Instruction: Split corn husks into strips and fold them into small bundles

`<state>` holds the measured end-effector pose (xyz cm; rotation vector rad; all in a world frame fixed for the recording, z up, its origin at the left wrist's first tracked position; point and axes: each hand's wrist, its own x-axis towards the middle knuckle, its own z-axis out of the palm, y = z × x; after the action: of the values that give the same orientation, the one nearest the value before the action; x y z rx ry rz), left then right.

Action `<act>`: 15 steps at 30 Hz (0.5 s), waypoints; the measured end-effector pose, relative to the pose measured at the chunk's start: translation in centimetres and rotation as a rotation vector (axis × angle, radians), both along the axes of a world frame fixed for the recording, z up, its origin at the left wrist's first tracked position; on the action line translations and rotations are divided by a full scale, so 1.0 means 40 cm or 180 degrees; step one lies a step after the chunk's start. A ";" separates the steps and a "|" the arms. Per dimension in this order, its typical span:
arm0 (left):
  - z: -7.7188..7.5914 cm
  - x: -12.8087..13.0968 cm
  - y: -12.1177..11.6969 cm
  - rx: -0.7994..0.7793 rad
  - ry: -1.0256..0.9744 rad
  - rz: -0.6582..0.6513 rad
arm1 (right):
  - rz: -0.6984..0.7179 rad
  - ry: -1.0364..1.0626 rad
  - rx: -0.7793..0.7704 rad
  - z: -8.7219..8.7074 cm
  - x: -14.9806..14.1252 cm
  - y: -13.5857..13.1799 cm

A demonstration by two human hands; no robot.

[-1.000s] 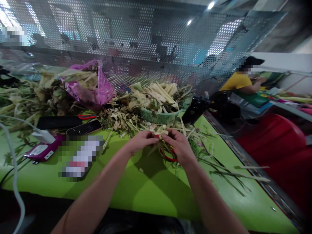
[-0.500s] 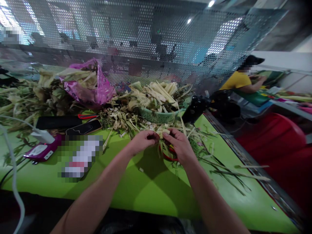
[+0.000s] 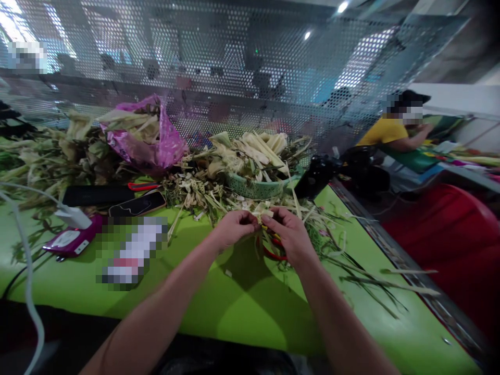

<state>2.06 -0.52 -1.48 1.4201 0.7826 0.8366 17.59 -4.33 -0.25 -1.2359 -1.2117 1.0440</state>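
Note:
Above the green table [image 3: 219, 312] my left hand [image 3: 236, 229] pinches the left side of a pale corn husk strip [image 3: 262, 213]. My right hand [image 3: 287, 232] grips the same strip from the right, thumb on top. Loose ends of the strip hang below the fingers. Red-handled scissors [image 3: 276, 255] lie under and beside my right hand, partly covered by scraps. Just behind the hands stands a green basket [image 3: 253, 188] heaped with pale husks [image 3: 260, 151].
A pink plastic bag [image 3: 156, 148] of husks and a brown leafy heap [image 3: 74, 148] stand at the back left. Nearer are a phone [image 3: 137, 204], a purple power strip [image 3: 74, 239] and a white cable [image 3: 29, 281]. A black object [image 3: 318, 177] stands right; a person in yellow [image 3: 383, 133] sits beyond.
The view has shifted slightly, so the scene sits a little further right. My left thumb and fingers have closed in on the husk strip, nearer to my right hand.

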 end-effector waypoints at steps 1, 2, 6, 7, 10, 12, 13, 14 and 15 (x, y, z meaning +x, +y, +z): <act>0.000 0.002 -0.001 0.0013 0.0018 0.0026 | -0.0026 -0.0039 -0.0008 0.000 0.000 0.000; 0.000 0.002 -0.001 0.0010 0.0042 0.0050 | -0.0046 -0.0066 -0.0015 0.000 -0.001 0.000; 0.009 -0.003 -0.007 -0.0214 -0.0055 0.0019 | 0.0018 0.0136 -0.0090 0.002 -0.001 -0.001; 0.010 -0.006 -0.009 -0.0316 -0.0167 -0.0053 | 0.0050 0.0256 -0.0121 0.002 -0.001 -0.001; 0.009 -0.008 -0.010 -0.0539 -0.0407 -0.0233 | 0.0109 0.0513 -0.0197 0.006 -0.004 -0.002; 0.003 -0.007 -0.007 -0.0524 -0.0406 -0.0208 | 0.0127 0.0504 -0.0204 0.009 -0.006 -0.004; 0.000 -0.005 -0.004 -0.0492 -0.0415 -0.0148 | 0.0122 0.0473 -0.0197 0.010 -0.007 -0.005; -0.002 -0.004 -0.001 -0.0463 -0.0448 -0.0061 | 0.0117 0.0446 -0.0191 0.011 -0.008 -0.006; -0.003 -0.003 0.003 -0.0439 -0.0502 0.0047 | 0.0126 0.0415 -0.0194 0.012 -0.008 -0.006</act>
<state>1.93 -0.42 -1.61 1.2124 0.7169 0.8777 17.27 -4.56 0.23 -1.1753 -1.1150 1.1800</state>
